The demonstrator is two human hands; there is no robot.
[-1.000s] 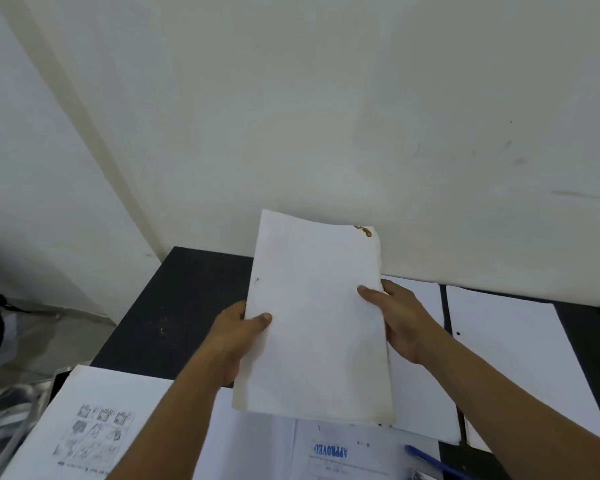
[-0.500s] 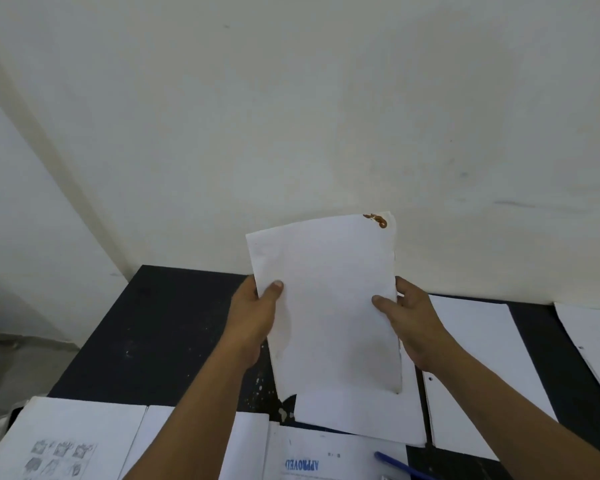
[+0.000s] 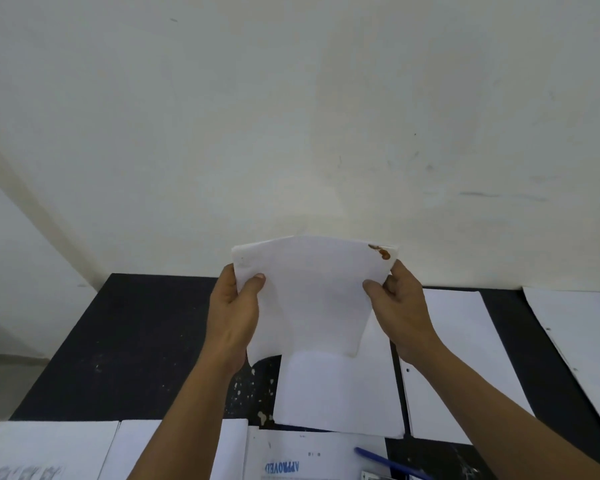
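Left hand (image 3: pixel 234 313) and right hand (image 3: pixel 400 311): each pinches one side edge of a white paper sheaf (image 3: pixel 309 292), thumbs on the near face. Sheaf: upright above the black table (image 3: pixel 136 341), rust stain (image 3: pixel 380 251) at its top right corner. Table: loose white sheets (image 3: pixel 340 393), a stamped form (image 3: pixel 291 460), a blue pen (image 3: pixel 388 463).

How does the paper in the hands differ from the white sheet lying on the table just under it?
The held paper stands upright, pinched at its sides by the left hand and the right hand; the flat sheet lies on the black table. The held paper has an orange-brown stain at its top right corner; the flat sheet shows none. The held paper curves; the flat sheet does not. Both are white and look blank.
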